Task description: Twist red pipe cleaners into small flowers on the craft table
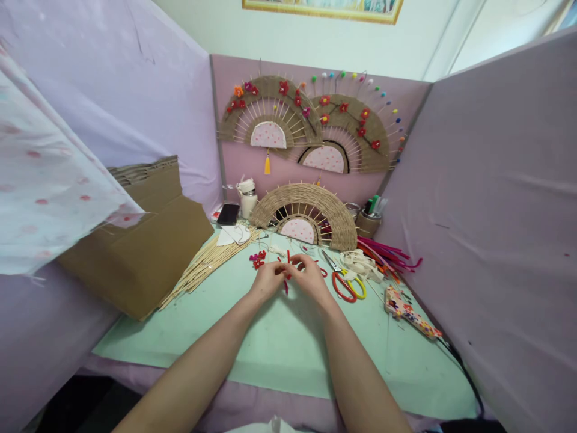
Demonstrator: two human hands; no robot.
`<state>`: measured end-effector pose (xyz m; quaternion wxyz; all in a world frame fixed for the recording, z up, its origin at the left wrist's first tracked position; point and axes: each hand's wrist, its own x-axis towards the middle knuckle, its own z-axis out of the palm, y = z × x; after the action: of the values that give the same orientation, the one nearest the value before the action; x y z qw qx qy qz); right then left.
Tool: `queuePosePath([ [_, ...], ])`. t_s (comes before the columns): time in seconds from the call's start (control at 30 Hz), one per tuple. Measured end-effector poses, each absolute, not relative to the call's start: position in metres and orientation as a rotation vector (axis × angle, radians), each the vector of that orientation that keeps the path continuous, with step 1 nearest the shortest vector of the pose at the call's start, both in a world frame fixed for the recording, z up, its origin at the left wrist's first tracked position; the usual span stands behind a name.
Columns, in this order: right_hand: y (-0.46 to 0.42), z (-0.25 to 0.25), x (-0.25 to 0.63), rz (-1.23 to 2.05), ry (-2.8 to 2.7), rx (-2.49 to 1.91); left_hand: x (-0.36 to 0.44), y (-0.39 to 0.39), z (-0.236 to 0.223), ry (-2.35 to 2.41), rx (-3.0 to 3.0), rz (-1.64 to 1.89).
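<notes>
My left hand and my right hand meet above the middle of the table, fingertips closed together. Between them they pinch a red pipe cleaner, one end of which sticks up; the rest is hidden by my fingers. A magenta piece shows just below my fingertips. Small red and purple pipe-cleaner flowers lie left of my hands. To the right are red-handled scissors and a yellow-handled pair, partly overlapping. A woven twine fan with a dotted centre stands behind my hands.
At left, a cardboard piece leans beside a bundle of thin sticks. A floral glue gun with a black cord lies at right, near loose pipe cleaners and cream strips. Finished fans hang behind.
</notes>
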<state>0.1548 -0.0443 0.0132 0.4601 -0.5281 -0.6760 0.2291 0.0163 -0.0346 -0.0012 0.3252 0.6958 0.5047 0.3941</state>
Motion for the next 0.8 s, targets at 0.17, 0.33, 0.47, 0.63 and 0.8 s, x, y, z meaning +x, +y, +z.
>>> queuePosePath([
  [0.17,-0.042,0.019,0.159,0.814,-1.391,-1.186,0.018,-0.034,-0.002,1.150,1.729,1.060],
  [0.33,-0.037,0.017,0.163,1.135,-1.097,-1.148,0.019,-0.038,0.006,0.987,1.361,1.129],
  [0.47,-0.036,0.016,0.162,1.246,-0.995,-1.115,0.020,-0.043,0.015,0.917,1.045,1.114],
  [0.63,-0.039,0.021,0.163,1.303,-0.965,-1.117,0.019,-0.042,0.015,0.822,0.928,1.173],
  [0.8,-0.043,0.022,0.163,1.435,-0.926,-1.153,0.016,-0.041,0.014,0.696,0.860,1.131],
])
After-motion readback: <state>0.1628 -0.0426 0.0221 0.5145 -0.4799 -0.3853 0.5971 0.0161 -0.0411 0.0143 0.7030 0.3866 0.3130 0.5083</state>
